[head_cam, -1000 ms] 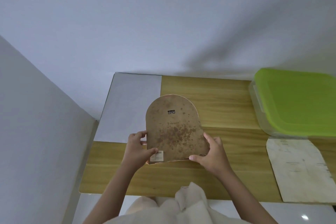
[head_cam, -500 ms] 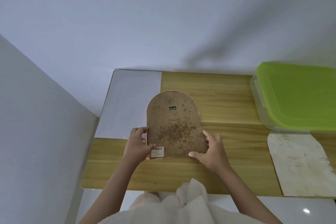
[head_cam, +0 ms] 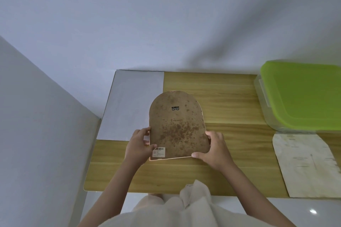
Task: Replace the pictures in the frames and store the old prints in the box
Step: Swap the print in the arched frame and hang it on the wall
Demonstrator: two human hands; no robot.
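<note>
1. Two hands are on the job here: the arch-topped picture frame with the mottled brown backing board (head_cam: pixel 176 125) is held face-down over the light wooden desk (head_cam: pixel 221 101), back toward the camera.
2. The left hand (head_cam: pixel 139 146) is curled round the frame's lower left edge, thumb laid on the back next to the white barcode sticker (head_cam: pixel 158 152).
3. The right hand (head_cam: pixel 215 149) is gripping the lower right corner, thumb along the bottom edge, fingers wrapped up the side.
4. So the frame sits between the hands, its arched top pointing away from the person and its bottom corners taken up by the grips.
5. Handling guess: light and stiff. The backing looks like thin pressed board, so it'd probably flex or pop loose if pried. Whether glass is fitted in front can't be seen, so it's best treated as fragile.
6. Best held by the side edges; the small metal hanger (head_cam: pixel 175 108) near the top is too flimsy to be pulled on.
7. Off to the right, well apart, the clear plastic box with the lime-green lid (head_cam: pixel 302 96) is closed, and a pale arch-shaped print (head_cam: pixel 306 166) is lying flat just in front of it.
8. A plain white paper sheet (head_cam: pixel 132 105) is lying on the desk's far left corner, partly behind the frame.
</note>
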